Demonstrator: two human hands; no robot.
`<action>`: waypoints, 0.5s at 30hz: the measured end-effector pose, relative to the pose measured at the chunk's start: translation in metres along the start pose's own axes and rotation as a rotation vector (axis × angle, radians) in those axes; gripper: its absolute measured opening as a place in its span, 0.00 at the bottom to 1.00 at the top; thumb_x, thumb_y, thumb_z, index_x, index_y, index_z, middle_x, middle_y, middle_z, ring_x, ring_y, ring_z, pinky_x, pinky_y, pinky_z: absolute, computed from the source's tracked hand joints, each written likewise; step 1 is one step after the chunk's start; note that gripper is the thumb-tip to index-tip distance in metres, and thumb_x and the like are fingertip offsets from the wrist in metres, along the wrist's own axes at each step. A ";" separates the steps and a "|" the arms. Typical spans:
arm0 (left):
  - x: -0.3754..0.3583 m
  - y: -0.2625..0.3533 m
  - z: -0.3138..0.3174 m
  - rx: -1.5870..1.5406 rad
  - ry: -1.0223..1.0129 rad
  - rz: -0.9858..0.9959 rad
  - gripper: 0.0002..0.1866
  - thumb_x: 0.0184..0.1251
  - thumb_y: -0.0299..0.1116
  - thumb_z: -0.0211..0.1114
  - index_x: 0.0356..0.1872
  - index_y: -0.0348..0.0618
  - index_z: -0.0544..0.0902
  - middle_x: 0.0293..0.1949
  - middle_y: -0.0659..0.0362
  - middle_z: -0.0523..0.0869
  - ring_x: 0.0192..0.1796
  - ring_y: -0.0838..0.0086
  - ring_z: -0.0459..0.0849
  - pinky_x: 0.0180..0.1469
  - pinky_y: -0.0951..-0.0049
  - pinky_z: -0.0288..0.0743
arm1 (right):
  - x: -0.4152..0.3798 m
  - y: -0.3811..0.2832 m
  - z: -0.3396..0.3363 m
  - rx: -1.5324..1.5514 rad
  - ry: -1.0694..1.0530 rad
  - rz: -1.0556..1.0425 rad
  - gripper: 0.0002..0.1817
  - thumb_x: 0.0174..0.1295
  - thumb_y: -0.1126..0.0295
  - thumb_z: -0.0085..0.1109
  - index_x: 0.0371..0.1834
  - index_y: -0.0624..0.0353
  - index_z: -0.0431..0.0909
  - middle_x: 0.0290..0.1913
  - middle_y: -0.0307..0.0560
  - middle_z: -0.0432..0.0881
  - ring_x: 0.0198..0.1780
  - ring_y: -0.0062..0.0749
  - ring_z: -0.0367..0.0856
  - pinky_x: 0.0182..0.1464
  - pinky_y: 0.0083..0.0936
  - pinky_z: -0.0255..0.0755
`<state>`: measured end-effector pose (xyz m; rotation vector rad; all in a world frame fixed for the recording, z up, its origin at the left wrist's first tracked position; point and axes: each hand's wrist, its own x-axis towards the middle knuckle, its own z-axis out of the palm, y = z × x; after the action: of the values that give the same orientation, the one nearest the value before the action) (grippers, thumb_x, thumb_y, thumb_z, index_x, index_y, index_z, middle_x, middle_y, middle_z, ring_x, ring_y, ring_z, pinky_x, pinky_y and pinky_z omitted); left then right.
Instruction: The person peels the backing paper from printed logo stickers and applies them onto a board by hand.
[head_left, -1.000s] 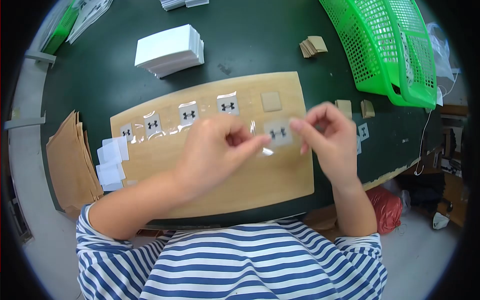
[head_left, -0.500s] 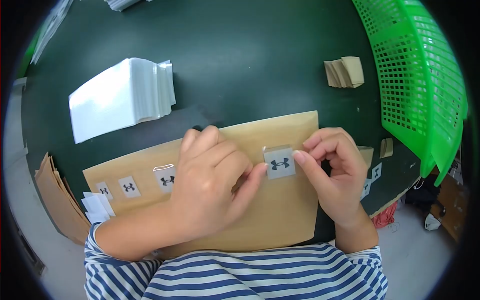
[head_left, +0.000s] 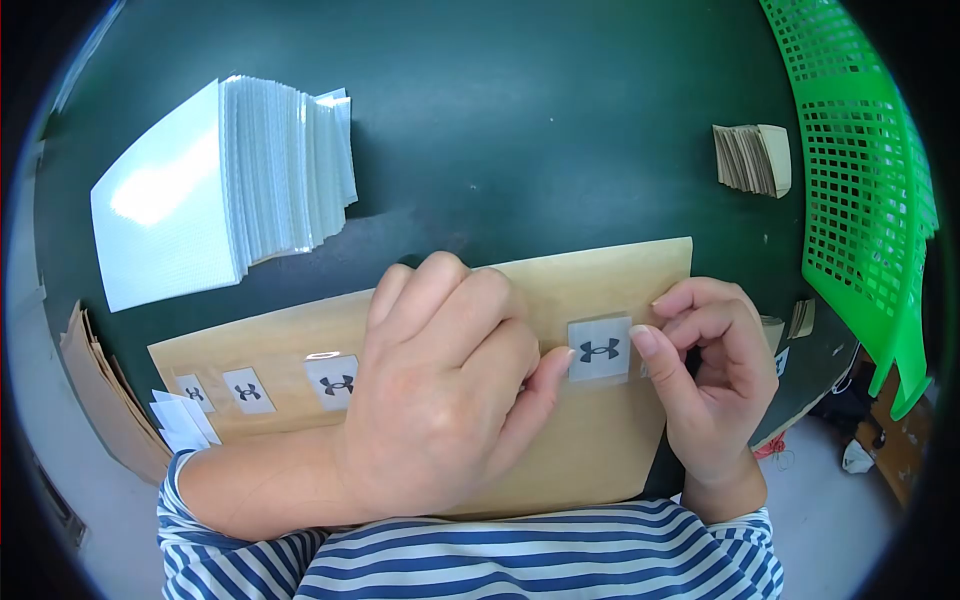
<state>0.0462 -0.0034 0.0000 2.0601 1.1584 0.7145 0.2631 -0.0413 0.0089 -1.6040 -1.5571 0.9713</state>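
A large brown paper sheet (head_left: 590, 440) lies in front of me, with white labels bearing a black logo along it. My left hand (head_left: 440, 390) rests over its middle, fingers curled under, thumb tip at the left edge of one white logo label (head_left: 600, 348). What its curled fingers hold, if anything, is hidden. Just off that label's right edge is my right hand (head_left: 705, 365), its thumb and bent fingers apart with nothing visible between them. Left of my left hand, a second logo label (head_left: 330, 380) is partly covered; two smaller labels (head_left: 248, 390) lie farther left.
A thick stack of clear plastic bags (head_left: 165, 200) lies at the back left. At the back right sits a bundle of small tan cards (head_left: 750, 160), near a green plastic basket (head_left: 850, 190). Brown sheets (head_left: 100, 390) and small white slips (head_left: 182, 420) are at the left edge.
The camera view has shifted. My right thumb has come off the label's right edge, and the label's top edge, which showed a tan strip before, now looks flat. My left thumb stays beside it.
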 end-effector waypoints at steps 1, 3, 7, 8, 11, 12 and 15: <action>0.001 0.000 0.000 -0.001 0.002 -0.002 0.12 0.53 0.23 0.76 0.21 0.47 0.79 0.33 0.61 0.78 0.35 0.70 0.67 0.42 0.71 0.62 | 0.001 0.000 0.000 -0.001 -0.002 0.000 0.11 0.59 0.82 0.72 0.33 0.60 0.76 0.47 0.46 0.81 0.29 0.19 0.67 0.30 0.14 0.66; 0.002 0.001 0.001 0.003 0.007 -0.001 0.13 0.53 0.23 0.76 0.21 0.47 0.78 0.33 0.61 0.78 0.36 0.70 0.67 0.42 0.71 0.62 | 0.001 0.000 -0.001 -0.029 -0.010 -0.014 0.11 0.59 0.82 0.72 0.33 0.60 0.76 0.47 0.46 0.81 0.29 0.19 0.68 0.30 0.14 0.66; 0.000 0.000 0.003 0.005 0.019 -0.006 0.13 0.52 0.23 0.76 0.20 0.47 0.78 0.34 0.61 0.79 0.36 0.70 0.68 0.42 0.71 0.63 | 0.000 0.001 -0.001 -0.056 -0.025 -0.027 0.11 0.59 0.82 0.72 0.33 0.60 0.76 0.47 0.47 0.81 0.30 0.19 0.68 0.31 0.14 0.66; 0.000 0.000 0.004 0.004 0.028 -0.002 0.13 0.52 0.23 0.76 0.20 0.47 0.78 0.34 0.61 0.79 0.36 0.70 0.68 0.42 0.71 0.63 | 0.000 0.002 -0.002 -0.058 -0.025 -0.032 0.11 0.59 0.82 0.72 0.33 0.60 0.76 0.47 0.47 0.81 0.30 0.19 0.68 0.31 0.14 0.66; -0.001 -0.001 0.004 0.001 0.047 0.006 0.13 0.51 0.23 0.76 0.20 0.47 0.77 0.34 0.61 0.79 0.36 0.70 0.68 0.42 0.71 0.63 | 0.000 0.003 -0.001 -0.062 -0.022 -0.043 0.11 0.59 0.83 0.72 0.34 0.60 0.76 0.47 0.47 0.81 0.30 0.19 0.68 0.31 0.14 0.66; 0.000 -0.001 0.004 0.005 0.040 0.002 0.13 0.51 0.23 0.76 0.20 0.47 0.77 0.34 0.61 0.79 0.36 0.70 0.68 0.42 0.71 0.63 | 0.000 0.001 0.000 -0.053 -0.018 -0.030 0.11 0.59 0.83 0.72 0.34 0.60 0.76 0.47 0.47 0.81 0.30 0.19 0.68 0.31 0.14 0.66; 0.000 0.000 0.002 0.017 0.016 -0.009 0.13 0.50 0.23 0.76 0.20 0.47 0.77 0.34 0.61 0.79 0.35 0.70 0.68 0.42 0.71 0.63 | 0.000 -0.002 0.001 -0.028 -0.003 0.009 0.11 0.59 0.83 0.72 0.34 0.61 0.76 0.47 0.47 0.81 0.30 0.20 0.68 0.31 0.14 0.66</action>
<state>0.0479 -0.0037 -0.0008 2.0655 1.1859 0.7206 0.2618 -0.0415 0.0100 -1.6303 -1.5735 0.9613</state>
